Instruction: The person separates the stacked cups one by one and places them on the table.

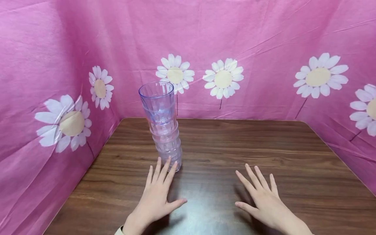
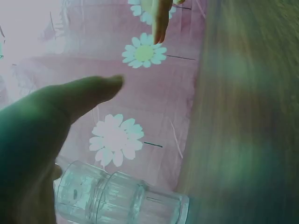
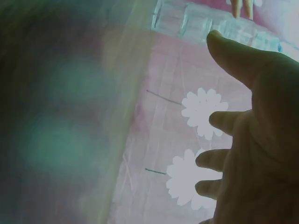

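Observation:
A tall stack of clear plastic cups point(image 1: 163, 124) stands upright on the dark wooden table point(image 1: 223, 147), left of centre. My left hand point(image 1: 160, 192) lies flat on the table, fingers straight, with its fingertips point(image 1: 168, 160) at the base of the stack; contact is not clear. My right hand point(image 1: 261, 195) rests flat and spread on the table to the right, holding nothing. The left wrist view shows the cup stack point(image 2: 121, 198) beside my left hand point(image 2: 42, 135). The right wrist view shows my right hand point(image 3: 254, 126), with the cups point(image 3: 205, 23) at the top.
A pink cloth with white daisies point(image 1: 223, 79) walls the table on the back, left and right sides. The table's left edge point(image 1: 85, 173) meets the cloth close to the cup stack.

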Tool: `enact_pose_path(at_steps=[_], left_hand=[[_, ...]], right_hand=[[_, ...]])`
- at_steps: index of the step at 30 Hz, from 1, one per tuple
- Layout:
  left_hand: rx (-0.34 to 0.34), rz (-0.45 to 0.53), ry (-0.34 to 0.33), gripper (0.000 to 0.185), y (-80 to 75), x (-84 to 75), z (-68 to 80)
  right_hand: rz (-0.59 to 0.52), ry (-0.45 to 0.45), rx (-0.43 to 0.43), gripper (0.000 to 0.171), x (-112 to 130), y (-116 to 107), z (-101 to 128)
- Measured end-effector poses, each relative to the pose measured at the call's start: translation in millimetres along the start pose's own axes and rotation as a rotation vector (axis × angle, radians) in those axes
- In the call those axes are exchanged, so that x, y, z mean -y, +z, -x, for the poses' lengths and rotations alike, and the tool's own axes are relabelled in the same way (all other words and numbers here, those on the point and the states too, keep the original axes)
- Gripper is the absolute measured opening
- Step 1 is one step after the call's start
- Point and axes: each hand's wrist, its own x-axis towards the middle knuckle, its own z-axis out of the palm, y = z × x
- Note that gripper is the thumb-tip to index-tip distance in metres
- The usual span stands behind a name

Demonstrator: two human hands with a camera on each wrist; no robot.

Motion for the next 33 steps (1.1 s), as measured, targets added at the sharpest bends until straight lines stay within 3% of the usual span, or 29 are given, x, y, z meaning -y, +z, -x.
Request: enact_pose_path(at_steps=[7, 13, 19, 24, 33], left_hand=[[-0.223, 0.189, -0.008, 0.103, 0.8, 0.1, -5.4], [-0.347, 0.398, -0.158, 0.115, 7.4, 7.6, -8.2], [-0.345, 0.629, -0.307, 0.116, 13.6, 18.5, -15.2], [-0.306, 0.801, -0.419, 0.113, 18.9, 29.0, -22.9], [-0.289, 0.924, -0.478, 0.106, 35.4, 41.5, -31.7]], right_hand=[[-0.054, -0.115, -0.038, 0.085, 2.3, -21.8, -13.1], [-0.093, -0.229, -0.053, 0.082, 10.8, -52.7, -36.8], [-0.17, -0.311, -0.072, 0.077, 18.7, -81.6, -61.9], [-0.271, -0.296, -0.034, 0.085, 20.8, -94.7, -86.8], [-0.446, -0.299, -0.086, 0.082, 32.4, -98.9, -138.8]])
